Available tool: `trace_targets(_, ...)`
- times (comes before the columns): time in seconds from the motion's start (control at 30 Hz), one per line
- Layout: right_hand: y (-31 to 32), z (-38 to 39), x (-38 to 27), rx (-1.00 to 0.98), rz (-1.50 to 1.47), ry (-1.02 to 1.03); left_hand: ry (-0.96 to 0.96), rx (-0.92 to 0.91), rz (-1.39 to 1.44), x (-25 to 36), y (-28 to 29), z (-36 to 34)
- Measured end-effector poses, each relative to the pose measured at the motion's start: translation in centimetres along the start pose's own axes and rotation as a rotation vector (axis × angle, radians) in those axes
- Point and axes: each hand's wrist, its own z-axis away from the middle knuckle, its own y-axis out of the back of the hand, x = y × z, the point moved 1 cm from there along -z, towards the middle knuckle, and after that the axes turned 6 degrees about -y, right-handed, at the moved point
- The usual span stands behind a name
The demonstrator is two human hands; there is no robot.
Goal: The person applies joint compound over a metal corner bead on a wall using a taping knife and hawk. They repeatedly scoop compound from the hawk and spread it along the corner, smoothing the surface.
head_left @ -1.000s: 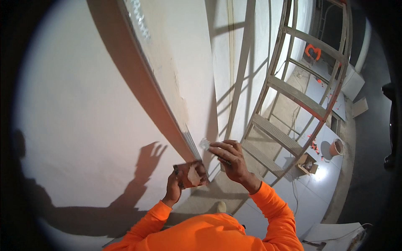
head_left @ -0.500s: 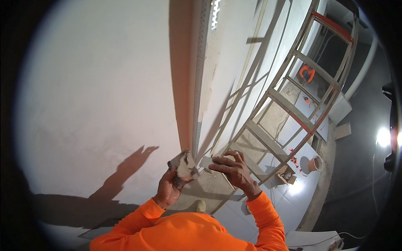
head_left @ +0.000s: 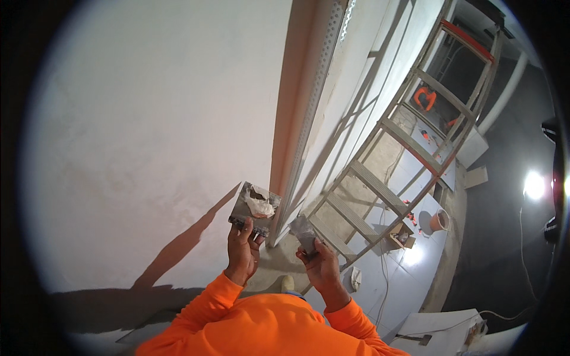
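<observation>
My left hand (head_left: 242, 252) grips a square metal board (head_left: 240, 204) with a pale lump of putty (head_left: 260, 205) on it, held up beside the white wall (head_left: 148, 113). Just right of it, my right hand (head_left: 320, 267) is closed on the handle of a flat putty knife (head_left: 303, 228), its grey blade pointing up, apart from the board. Above both hands runs the wall's corner with a perforated metal corner strip (head_left: 314, 107); the board is close to its lower end.
A tall metal ladder (head_left: 380, 191) leans at the right. Beyond it are a crouching person in orange (head_left: 426, 98), a bucket (head_left: 439, 220), an open cardboard box (head_left: 401, 242), large tiles (head_left: 415, 279) with small orange pieces, cables and a bright lamp (head_left: 533, 185).
My left hand has raised the board and now holds it flatter, putty upward. My right hand has dropped and turned, swinging the blade upright. The wall's corner has shifted rightward in view.
</observation>
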Motion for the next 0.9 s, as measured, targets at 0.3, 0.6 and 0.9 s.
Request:
trace_targets(0.3, -0.5, 2.0, 4.9, 0.252, 0.080, 0.154, 0.274, -0.052, 0.160, -0.2, 4.2, 3.2)
trace_targets(0.6, -3.6, 7.9, 8.3, 0.158, 0.300, 0.196, 0.044, -0.280, 0.049, 1.8, 7.2, 4.6)
trace_targets(0.9, -7.7, 9.9, 6.5, 0.146, 0.141, 0.010, -0.408, -0.227, -0.333, -0.5, 9.2, 4.6)
